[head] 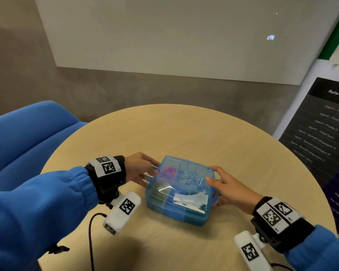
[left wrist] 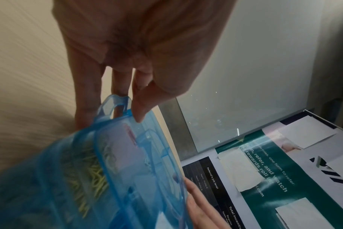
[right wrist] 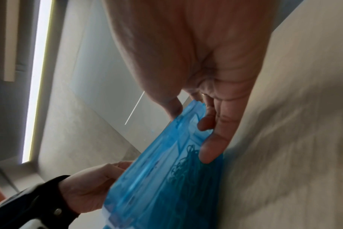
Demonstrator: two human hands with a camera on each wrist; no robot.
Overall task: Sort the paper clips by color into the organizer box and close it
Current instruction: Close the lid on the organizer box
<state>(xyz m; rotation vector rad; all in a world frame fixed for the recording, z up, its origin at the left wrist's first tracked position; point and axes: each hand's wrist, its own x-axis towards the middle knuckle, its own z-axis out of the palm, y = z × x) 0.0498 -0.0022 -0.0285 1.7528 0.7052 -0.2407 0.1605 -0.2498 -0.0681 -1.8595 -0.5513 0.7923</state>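
Here the blue box point(head: 179, 189) sits on the round table point(head: 204, 130), lid down, between both hands' fingers: the left hand point(head: 140, 168) pinches its left latch point(left wrist: 116, 105), the right hand point(head: 230, 189) grips its right edge; pink clips point(head: 167, 172) and blue clips point(head: 190, 178) show through the lid

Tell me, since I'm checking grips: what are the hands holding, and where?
Both hold the blue organizer box: left hand at its left latch, right hand at its right edge.
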